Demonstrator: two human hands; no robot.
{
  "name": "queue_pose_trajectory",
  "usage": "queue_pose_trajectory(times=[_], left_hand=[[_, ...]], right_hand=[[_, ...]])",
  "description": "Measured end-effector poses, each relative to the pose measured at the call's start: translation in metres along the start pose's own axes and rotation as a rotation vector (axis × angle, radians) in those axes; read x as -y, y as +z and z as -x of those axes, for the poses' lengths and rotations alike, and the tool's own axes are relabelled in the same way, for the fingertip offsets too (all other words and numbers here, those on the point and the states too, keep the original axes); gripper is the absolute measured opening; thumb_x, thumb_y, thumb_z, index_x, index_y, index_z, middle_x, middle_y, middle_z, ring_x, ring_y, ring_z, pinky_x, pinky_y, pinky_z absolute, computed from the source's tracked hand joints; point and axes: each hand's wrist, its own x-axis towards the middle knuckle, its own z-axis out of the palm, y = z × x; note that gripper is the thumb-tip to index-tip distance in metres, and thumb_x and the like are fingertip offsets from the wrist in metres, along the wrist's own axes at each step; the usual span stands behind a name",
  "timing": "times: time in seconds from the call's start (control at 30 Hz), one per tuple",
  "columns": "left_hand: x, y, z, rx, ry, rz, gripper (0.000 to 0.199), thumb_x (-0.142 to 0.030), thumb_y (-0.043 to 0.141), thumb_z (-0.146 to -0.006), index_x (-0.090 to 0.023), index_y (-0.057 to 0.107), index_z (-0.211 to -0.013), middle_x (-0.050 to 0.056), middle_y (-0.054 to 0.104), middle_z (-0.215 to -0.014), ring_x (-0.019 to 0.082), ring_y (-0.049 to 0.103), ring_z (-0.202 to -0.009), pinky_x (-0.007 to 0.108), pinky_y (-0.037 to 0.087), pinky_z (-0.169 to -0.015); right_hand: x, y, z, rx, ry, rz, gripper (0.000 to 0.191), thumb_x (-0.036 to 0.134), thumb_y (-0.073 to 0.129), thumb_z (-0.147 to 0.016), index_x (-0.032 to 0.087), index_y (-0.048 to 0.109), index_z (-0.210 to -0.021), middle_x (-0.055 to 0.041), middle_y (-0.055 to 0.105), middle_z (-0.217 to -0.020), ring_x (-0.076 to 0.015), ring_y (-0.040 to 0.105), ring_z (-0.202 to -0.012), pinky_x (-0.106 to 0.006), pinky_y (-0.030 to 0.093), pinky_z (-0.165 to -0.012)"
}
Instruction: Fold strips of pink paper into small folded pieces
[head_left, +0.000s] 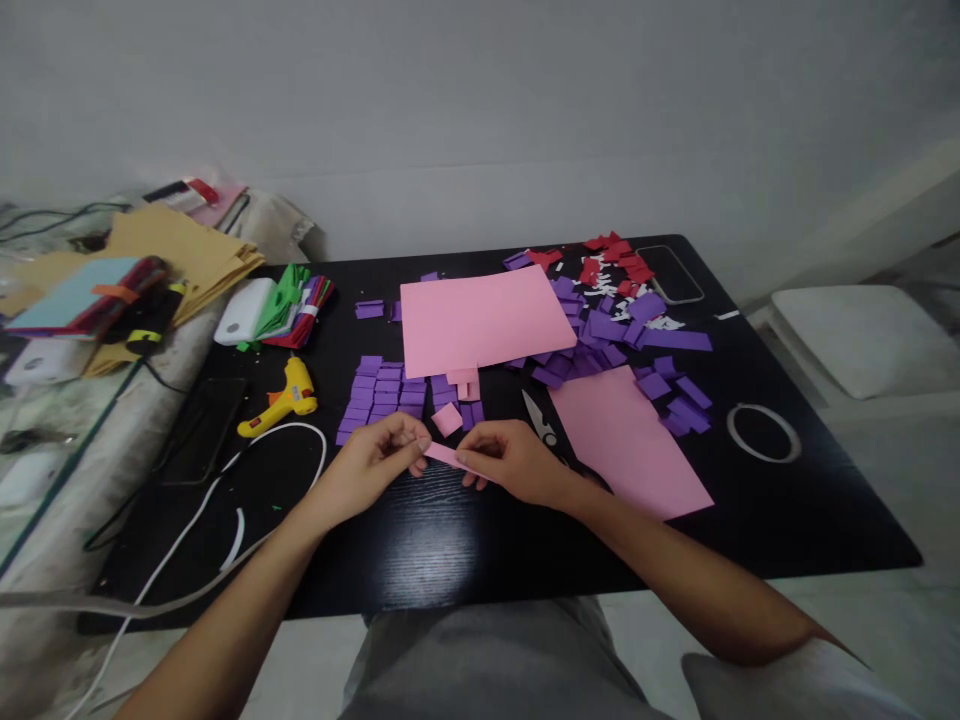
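A yellow glue gun (290, 398) is lying on the left of the table (795, 530), a pale ring (772, 459) is chilling over on the right, brown envelopes (180, 250) are slouching further left, and a white seat (866, 340) is sitting past the right edge.

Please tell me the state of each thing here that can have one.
Pink strip: held at both ends
Left hand: pinching its left end
Right hand: pinching its right end
Upper sheet: spread out
Lower sheet: spread out
Left purple pieces: in rows
Right purple pieces: heaped
Red pieces: loosely scattered
Scissors: partly hidden; open or shut, unclear
Glue gun: on its side
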Motion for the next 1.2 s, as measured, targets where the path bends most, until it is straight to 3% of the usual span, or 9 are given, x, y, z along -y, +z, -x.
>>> queue_pose_trajectory(times=[0.37,0.63,0.77,0.9,0.97,1.07,1.2], left_hand=[[-0.002,0.009,0.000,0.081,-0.050,-0.090,0.023,-0.039,0.067,-0.094,-0.016,0.070,-0.094,0.002,0.072,-0.075,0.014,0.071,-0.066,0.024,0.055,-0.064],[-0.007,-0.023,0.005,0.059,-0.025,-0.076,0.019,-0.035,0.070,-0.092,-0.016,0.069,-0.087,0.001,0.070,-0.068,0.014,0.068,-0.061,0.024,0.056,-0.062],[-0.009,-0.032,0.000,-0.086,0.007,0.005,0.022,-0.037,0.076,-0.087,-0.015,0.070,-0.086,0.003,0.071,-0.074,0.013,0.067,-0.060,0.024,0.055,-0.060],[-0.016,-0.013,-0.015,-0.206,0.010,0.141,0.027,-0.040,0.074,-0.090,-0.015,0.071,-0.098,0.004,0.073,-0.079,0.014,0.069,-0.067,0.026,0.059,-0.067],[-0.019,0.003,-0.023,-0.142,0.009,0.236,0.034,-0.042,0.074,-0.089,-0.015,0.072,-0.109,0.006,0.074,-0.087,0.016,0.070,-0.073,0.027,0.059,-0.066],[-0.019,0.025,-0.032,-0.040,0.018,0.293,0.036,-0.043,0.077,-0.087,-0.015,0.072,-0.109,0.005,0.072,-0.084,0.016,0.068,-0.074,0.025,0.056,-0.060],[-0.009,0.034,-0.033,-0.064,0.019,0.276,0.032,-0.043,0.079,-0.086,-0.015,0.074,-0.101,0.003,0.070,-0.077,0.013,0.062,-0.063,0.024,0.053,-0.057]], right_hand=[[0.005,0.002,0.005,0.022,-0.005,0.046,0.018,0.032,0.073,-0.088,0.015,0.073,-0.084,-0.0014,0.070,-0.068,-0.0137,0.069,-0.063,-0.024,0.056,-0.060],[0.001,-0.002,0.005,0.032,-0.005,0.065,0.017,0.031,0.073,-0.087,0.015,0.073,-0.085,-0.0028,0.072,-0.070,-0.0145,0.070,-0.063,-0.025,0.056,-0.059],[0.004,-0.004,0.003,-0.025,0.006,-0.064,0.024,0.038,0.076,-0.086,0.015,0.073,-0.084,-0.0038,0.073,-0.075,-0.0151,0.071,-0.066,-0.026,0.057,-0.060],[0.009,-0.008,0.000,-0.052,0.055,-0.302,0.034,0.049,0.081,-0.082,0.017,0.071,-0.087,-0.0017,0.072,-0.080,-0.0119,0.067,-0.061,-0.025,0.058,-0.056],[0.007,-0.009,-0.003,-0.064,0.101,-0.410,0.036,0.050,0.084,-0.078,0.018,0.071,-0.087,0.0010,0.069,-0.076,-0.0100,0.064,-0.058,-0.021,0.054,-0.050],[0.002,-0.009,-0.006,-0.086,0.148,-0.480,0.036,0.048,0.088,-0.075,0.018,0.072,-0.088,0.0026,0.066,-0.073,-0.0087,0.062,-0.057,-0.018,0.050,-0.048],[-0.002,-0.008,-0.006,-0.084,0.124,-0.472,0.037,0.047,0.088,-0.074,0.017,0.072,-0.087,0.0011,0.070,-0.075,-0.0099,0.064,-0.059,-0.022,0.054,-0.055]])
